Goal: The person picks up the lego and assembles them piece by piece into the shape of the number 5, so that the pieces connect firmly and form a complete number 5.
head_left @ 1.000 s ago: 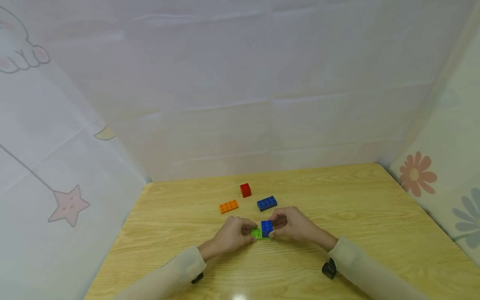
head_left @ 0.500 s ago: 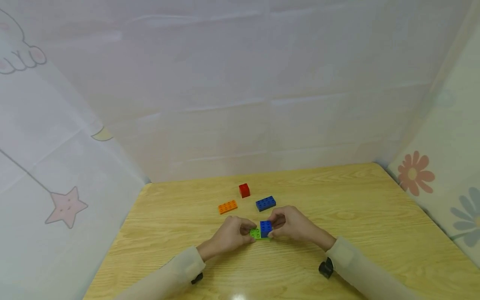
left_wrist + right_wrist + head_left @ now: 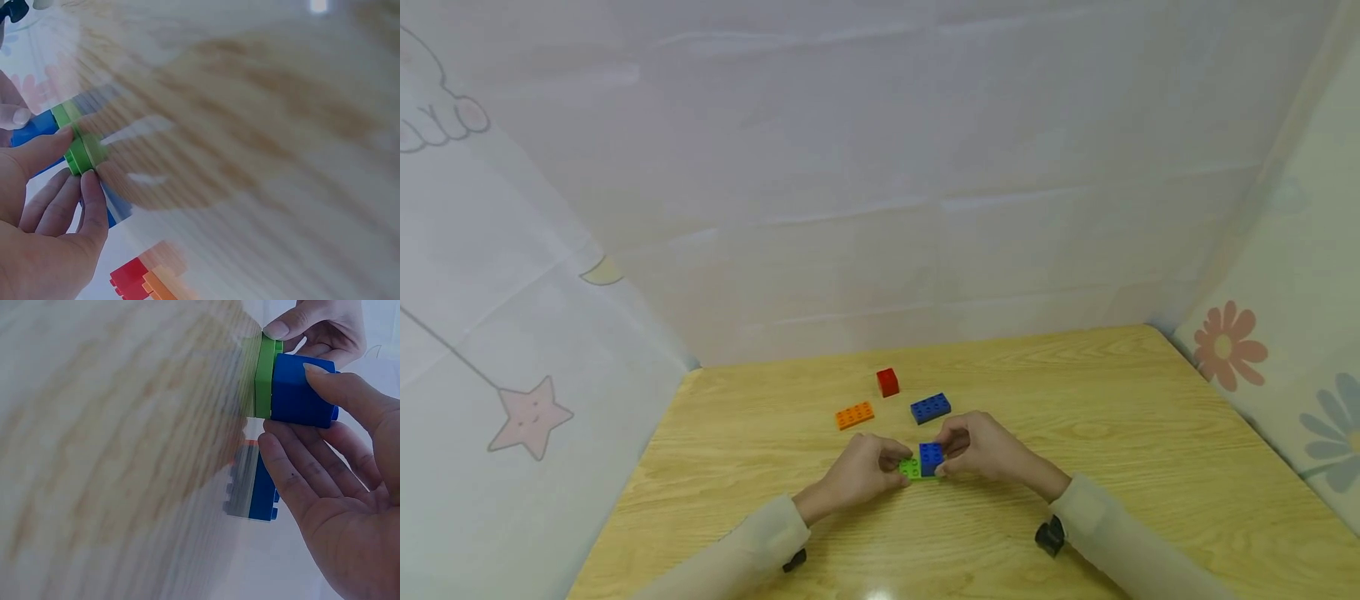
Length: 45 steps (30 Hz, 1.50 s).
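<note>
A flat green building brick (image 3: 910,468) lies on the table with a taller blue brick (image 3: 931,458) on its right part; green studs show on the left part. My left hand (image 3: 861,471) pinches the green brick's left end between thumb and fingers, as the left wrist view also shows on the green brick (image 3: 81,153). My right hand (image 3: 988,450) grips the blue brick by its sides, thumb on the near side. In the right wrist view the blue brick (image 3: 303,390) sits against the green brick (image 3: 265,378), with no clear gap between them.
Beyond the hands lie a flat orange brick (image 3: 854,415), a second blue brick (image 3: 931,407) and a small red brick (image 3: 887,382), all on the wooden table (image 3: 760,467). Fabric-like walls (image 3: 880,167) enclose the table's back and sides.
The whole scene shifts slightly left in the head view, as from a small head movement. Both hands keep their hold, and the bricks stay in place.
</note>
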Tool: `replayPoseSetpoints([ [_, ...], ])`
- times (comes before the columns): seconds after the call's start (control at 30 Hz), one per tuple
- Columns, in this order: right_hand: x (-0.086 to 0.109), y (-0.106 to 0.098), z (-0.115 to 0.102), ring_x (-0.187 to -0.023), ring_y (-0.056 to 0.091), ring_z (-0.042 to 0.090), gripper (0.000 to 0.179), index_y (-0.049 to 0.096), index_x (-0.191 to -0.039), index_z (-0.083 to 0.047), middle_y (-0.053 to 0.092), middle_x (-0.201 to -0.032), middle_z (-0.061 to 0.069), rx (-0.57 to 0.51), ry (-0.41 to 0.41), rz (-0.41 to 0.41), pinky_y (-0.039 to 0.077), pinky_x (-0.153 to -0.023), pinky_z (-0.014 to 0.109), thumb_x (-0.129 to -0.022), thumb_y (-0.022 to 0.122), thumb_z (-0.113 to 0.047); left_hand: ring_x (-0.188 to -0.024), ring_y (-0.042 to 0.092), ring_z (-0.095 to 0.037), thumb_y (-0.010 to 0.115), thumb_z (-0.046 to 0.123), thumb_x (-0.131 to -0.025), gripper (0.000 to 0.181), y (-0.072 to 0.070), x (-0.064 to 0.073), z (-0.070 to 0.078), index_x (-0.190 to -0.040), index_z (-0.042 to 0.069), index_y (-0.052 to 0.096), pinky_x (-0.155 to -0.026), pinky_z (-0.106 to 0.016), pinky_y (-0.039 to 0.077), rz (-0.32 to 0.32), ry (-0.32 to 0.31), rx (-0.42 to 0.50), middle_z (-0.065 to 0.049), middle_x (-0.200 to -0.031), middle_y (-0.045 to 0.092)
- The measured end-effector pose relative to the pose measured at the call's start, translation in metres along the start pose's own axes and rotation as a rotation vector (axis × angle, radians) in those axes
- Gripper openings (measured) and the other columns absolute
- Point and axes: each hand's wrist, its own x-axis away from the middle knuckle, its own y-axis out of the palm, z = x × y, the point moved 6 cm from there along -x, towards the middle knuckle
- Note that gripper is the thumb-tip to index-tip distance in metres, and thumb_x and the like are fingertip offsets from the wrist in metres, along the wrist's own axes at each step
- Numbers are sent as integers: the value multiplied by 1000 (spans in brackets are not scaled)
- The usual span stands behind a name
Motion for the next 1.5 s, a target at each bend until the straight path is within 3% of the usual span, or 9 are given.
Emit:
replayPoseSetpoints([
  [0.57, -1, 1, 1, -94, 76, 15, 23, 75, -99, -12, 78, -103, 2, 6, 14, 18, 64, -82, 29, -82, 91, -15, -99, 77, -14, 87, 13, -87, 35, -2, 0, 2, -121, 8, 79, -84, -24, 63, 5, -12, 5, -6, -119, 80],
  [0.87, 0, 2, -3, -94, 76, 16, 21, 75, -98, -12, 78, -103, 3, -6, 12, 14, 64, -83, 29, -83, 90, -14, -99, 75, -9, 87, 13, -87, 35, -1, 1, 1, -121, 9, 80, -84, -22, 62, 6, -27, -18, -3, -119, 80],
  [1.3, 0, 3, -3, -92, 76, 15, 23, 75, -98, -11, 78, -101, 2, -2, 36, 27, 64, -83, 30, -82, 91, -11, -95, 76, -13, 88, 16, -87, 32, -2, 1, 6, -117, 8, 81, -82, -26, 63, 12, 17, -41, -6, -115, 81],
  [1.5, 1, 2, -6, -91, 75, 15, 24, 74, -97, -10, 78, -100, 1, 25, 39, 41, 64, -82, 31, -81, 91, -10, -96, 75, -10, 88, 17, -87, 33, -2, -1, 3, -118, 10, 81, -83, -23, 62, 11, -5, -32, -3, -116, 81],
])
